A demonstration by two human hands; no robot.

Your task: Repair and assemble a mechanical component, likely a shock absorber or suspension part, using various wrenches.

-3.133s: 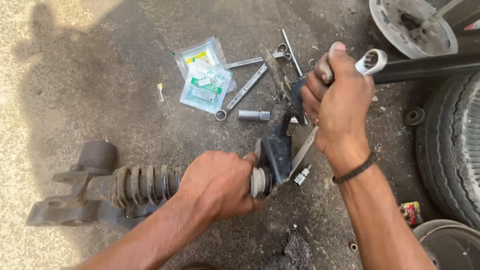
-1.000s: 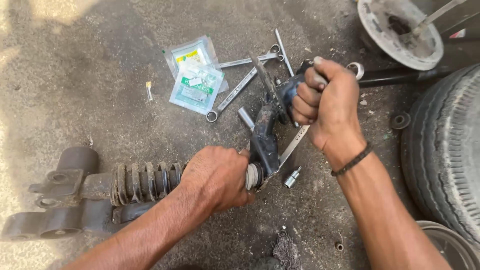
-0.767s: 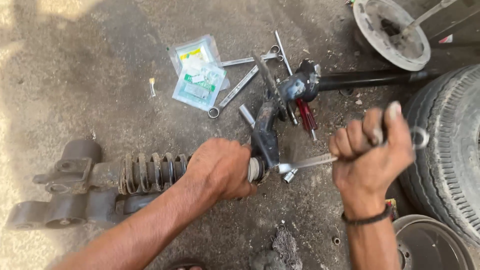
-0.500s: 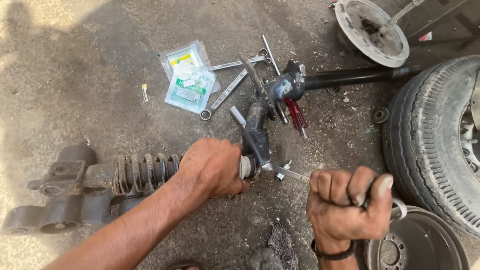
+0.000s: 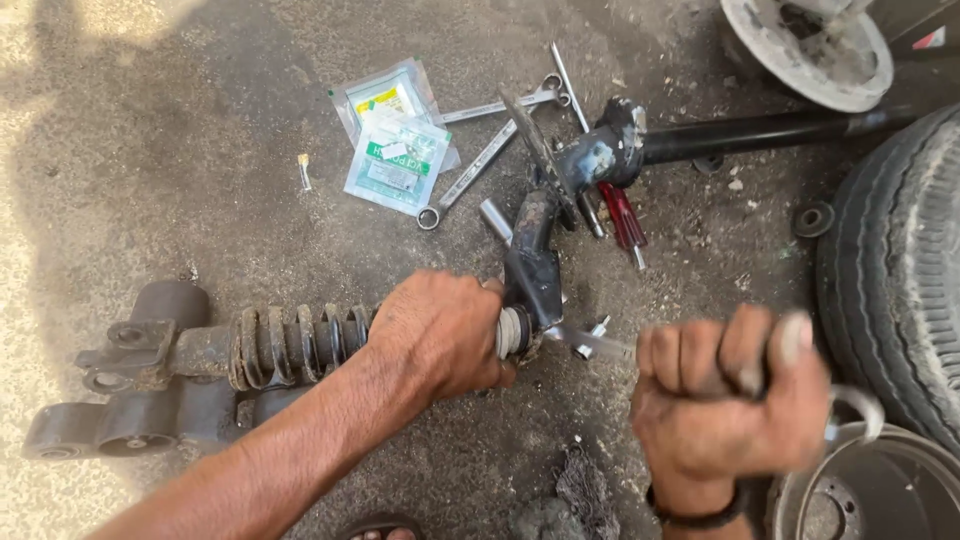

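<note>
Place: vehicle repair yard | signs: oily ground, tyre, scattered spanners, shock absorber

Left hand clamps around the end of the coil-spring shock absorber, which lies flat on the gritty concrete floor. Right hand, blurred, is fisted around a wrench whose far end sits at the shock's mount, just beside a dark bracket. Beyond that: 2 clear plastic packets, loose spanners, a red-handled screwdriver, a black tube. A tyre fills the right edge, with a metal drum below it.
</note>
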